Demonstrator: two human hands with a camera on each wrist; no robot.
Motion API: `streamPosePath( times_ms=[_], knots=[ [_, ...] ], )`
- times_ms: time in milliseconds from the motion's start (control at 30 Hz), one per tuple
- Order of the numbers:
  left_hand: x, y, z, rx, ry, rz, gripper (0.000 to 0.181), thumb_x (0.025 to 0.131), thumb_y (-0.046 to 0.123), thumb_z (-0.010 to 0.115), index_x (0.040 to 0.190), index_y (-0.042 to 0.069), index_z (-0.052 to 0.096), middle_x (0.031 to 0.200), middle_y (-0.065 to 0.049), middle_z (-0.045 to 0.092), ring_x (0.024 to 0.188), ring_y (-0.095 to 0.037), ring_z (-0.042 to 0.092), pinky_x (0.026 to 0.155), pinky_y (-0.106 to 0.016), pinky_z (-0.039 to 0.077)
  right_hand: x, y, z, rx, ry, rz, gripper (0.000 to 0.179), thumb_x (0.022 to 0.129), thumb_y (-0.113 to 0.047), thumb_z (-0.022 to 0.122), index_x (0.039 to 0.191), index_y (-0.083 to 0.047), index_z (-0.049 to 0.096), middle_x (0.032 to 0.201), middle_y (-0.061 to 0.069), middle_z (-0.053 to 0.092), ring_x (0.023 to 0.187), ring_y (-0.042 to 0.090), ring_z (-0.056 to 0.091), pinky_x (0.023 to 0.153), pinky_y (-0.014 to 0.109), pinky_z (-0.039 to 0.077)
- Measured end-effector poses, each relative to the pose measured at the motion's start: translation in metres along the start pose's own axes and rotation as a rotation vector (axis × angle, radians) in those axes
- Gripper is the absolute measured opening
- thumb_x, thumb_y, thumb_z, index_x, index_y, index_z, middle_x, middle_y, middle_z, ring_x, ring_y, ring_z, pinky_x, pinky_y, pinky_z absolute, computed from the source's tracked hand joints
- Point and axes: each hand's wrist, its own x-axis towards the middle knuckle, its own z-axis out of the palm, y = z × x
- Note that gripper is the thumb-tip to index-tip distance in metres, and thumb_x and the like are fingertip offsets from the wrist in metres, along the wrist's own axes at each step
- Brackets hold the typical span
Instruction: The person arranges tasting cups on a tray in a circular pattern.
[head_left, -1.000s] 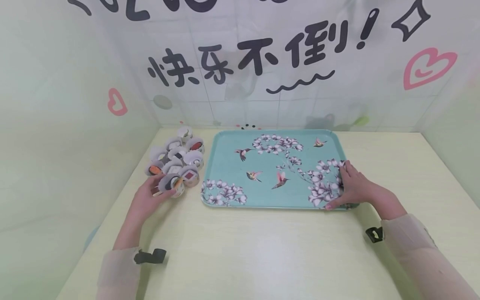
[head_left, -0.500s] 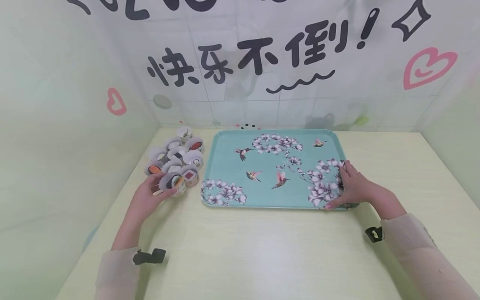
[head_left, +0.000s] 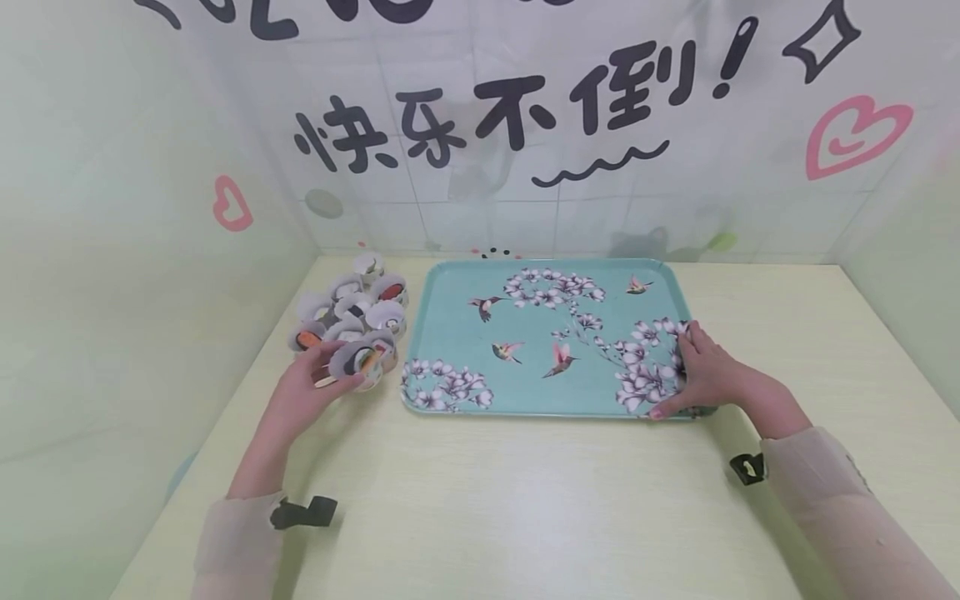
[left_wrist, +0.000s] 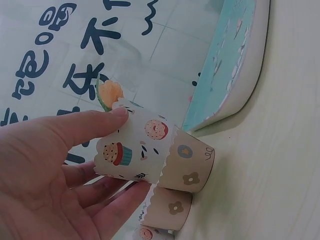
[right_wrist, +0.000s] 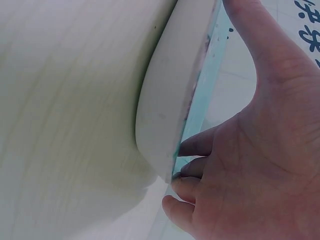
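My left hand (head_left: 298, 390) pinches a paper baking cup (head_left: 371, 382) between thumb and fingers, at the near end of a cluster of similar cups. In the left wrist view this cup (left_wrist: 137, 142) has cupcake and donut prints, a scalloped edge and a tan lower part. An orange piece with a green edge (left_wrist: 110, 93) pokes out of its top. My right hand (head_left: 708, 375) rests on the near right corner of a turquoise tray (head_left: 450, 308), thumb at the front rim and fingers along the right side. In the right wrist view its fingertips (right_wrist: 185, 187) meet the tray rim.
Several more paper cups with small food-like pieces (head_left: 392, 292) crowd together left of the tray, by the left wall. The pale wooden table (head_left: 510, 492) extends in front of and right of the tray. A printed wall sheet (head_left: 487, 208) rises behind.
My left hand has shifted slightly right with its cup, which now overlaps the neighbouring cup more in the head view. My right hand and the tray stay as they were.
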Motion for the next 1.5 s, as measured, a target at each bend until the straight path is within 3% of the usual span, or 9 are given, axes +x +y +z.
streamPosePath(
  times_ms=[300, 700, 967, 1267, 1500],
  knots=[
    [0.005, 0.004, 0.005, -0.026, -0.018, 0.025, 0.065, 0.086, 0.031, 0.069, 0.138, 0.005, 0.039, 0.134, -0.018, 0.049, 0.122, -0.039, 0.049, 0.095, -0.05, 0.046, 0.0, -0.001, 0.0, -0.001, 0.0, 0.006, 0.141, 0.054, -0.062, 0.081, 0.138, 0.023, 0.007, 0.144, 0.044, -0.009, 0.13, 0.062, 0.004, 0.106, 0.066, 0.015],
    [0.012, 0.012, 0.014, -0.077, -0.02, 0.124, 0.058, 0.084, 0.024, 0.072, 0.132, 0.005, 0.046, 0.127, -0.015, 0.052, 0.119, -0.037, 0.051, 0.096, -0.051, 0.045, 0.0, -0.001, 0.0, 0.008, -0.002, 0.01, 0.141, 0.054, -0.061, 0.082, 0.138, 0.023, 0.006, 0.143, 0.044, -0.01, 0.13, 0.062, 0.003, 0.106, 0.066, 0.015],
    [0.018, 0.015, 0.023, -0.053, -0.026, 0.099, 0.059, 0.085, 0.025, 0.07, 0.133, 0.003, 0.044, 0.13, -0.019, 0.051, 0.119, -0.04, 0.051, 0.093, -0.049, 0.048, 0.0, 0.001, 0.001, 0.027, 0.021, -0.003, 0.141, 0.052, -0.062, 0.082, 0.138, 0.023, 0.009, 0.144, 0.044, -0.009, 0.13, 0.062, 0.004, 0.105, 0.067, 0.015],
    [0.027, 0.024, 0.034, -0.048, -0.076, 0.062, 0.065, 0.083, 0.032, 0.072, 0.136, 0.008, 0.044, 0.133, -0.014, 0.051, 0.12, -0.036, 0.052, 0.095, -0.048, 0.047, -0.002, -0.004, -0.001, 0.022, -0.007, 0.006, 0.139, 0.055, -0.06, 0.082, 0.138, 0.024, 0.009, 0.143, 0.044, -0.01, 0.132, 0.06, 0.002, 0.107, 0.065, 0.014],
    [0.035, 0.036, 0.045, -0.066, -0.106, 0.099, 0.063, 0.082, 0.028, 0.074, 0.134, 0.009, 0.046, 0.131, -0.013, 0.053, 0.118, -0.034, 0.054, 0.093, -0.043, 0.05, -0.001, -0.003, -0.002, 0.024, -0.008, 0.008, 0.138, 0.055, -0.06, 0.082, 0.138, 0.023, 0.01, 0.143, 0.044, -0.01, 0.131, 0.06, 0.002, 0.107, 0.065, 0.014]
  ],
)
